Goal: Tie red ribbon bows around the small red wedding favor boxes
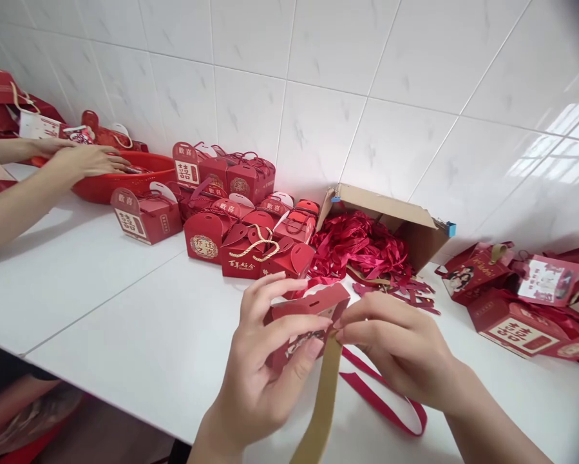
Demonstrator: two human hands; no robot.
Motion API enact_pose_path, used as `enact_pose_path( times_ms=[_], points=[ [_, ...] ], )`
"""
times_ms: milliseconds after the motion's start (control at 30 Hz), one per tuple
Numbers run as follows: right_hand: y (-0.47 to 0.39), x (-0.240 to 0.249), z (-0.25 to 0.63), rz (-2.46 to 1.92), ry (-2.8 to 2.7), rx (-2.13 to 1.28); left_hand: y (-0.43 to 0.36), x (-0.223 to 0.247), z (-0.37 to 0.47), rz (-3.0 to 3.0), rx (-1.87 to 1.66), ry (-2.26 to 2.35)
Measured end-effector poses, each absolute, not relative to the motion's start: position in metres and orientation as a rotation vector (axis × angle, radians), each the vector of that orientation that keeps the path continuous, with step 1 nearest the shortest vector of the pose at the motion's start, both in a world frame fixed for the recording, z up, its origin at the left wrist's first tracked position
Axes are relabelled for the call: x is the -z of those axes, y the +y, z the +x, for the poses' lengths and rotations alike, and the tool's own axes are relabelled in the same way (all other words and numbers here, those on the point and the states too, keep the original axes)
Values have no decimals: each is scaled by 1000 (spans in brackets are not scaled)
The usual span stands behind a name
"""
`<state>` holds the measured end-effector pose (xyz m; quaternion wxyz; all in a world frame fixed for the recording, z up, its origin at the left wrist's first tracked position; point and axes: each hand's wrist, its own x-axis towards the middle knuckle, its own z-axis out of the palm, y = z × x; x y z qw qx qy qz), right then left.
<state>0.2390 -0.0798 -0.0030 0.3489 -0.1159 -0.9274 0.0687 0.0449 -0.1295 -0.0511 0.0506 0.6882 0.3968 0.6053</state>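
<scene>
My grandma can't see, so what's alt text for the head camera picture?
The left hand holds a small red box while the right hand pinches a gold ribbon against it. Behind are more red boxes and a cardboard box of red ribbons; at left, another person's hands work at a red basket.

The left hand [274,351] is holding a raised position at lower centre, its fingers spreading and curving toward the right, its thumb angling up. The right hand [400,341] is facing it, thumb and index finger pinching at the tips, remaining fingers curling. Both forearms are extending from the lower edge and converging inward.
</scene>
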Motion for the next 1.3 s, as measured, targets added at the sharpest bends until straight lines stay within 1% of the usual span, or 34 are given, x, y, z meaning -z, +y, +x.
enact_pose_path(
  times_ms=[333,567,767,933,1133,1233,1300],
  points=[
    [-88,-3,235,-122,-2464,-133,-141,39,34,2320,-1603,1118],
    [-91,-5,235,-16,-2479,-277,-143,36,34,2314,-1646,998],
    [-100,2,236,-319,-2414,-429,-149,34,36,2359,-1580,1125],
    [-105,3,235,-302,-2388,-342,-155,31,39,2383,-1538,1259],
    [-110,1,240,-327,-2418,-393,-158,25,46,2380,-1465,1189],
    [-108,-2,242,-356,-2407,-433,-157,25,48,2310,-1488,1173],
    [-104,-6,243,-293,-2436,-420,-156,27,49,2225,-1568,1191]
  ],
)
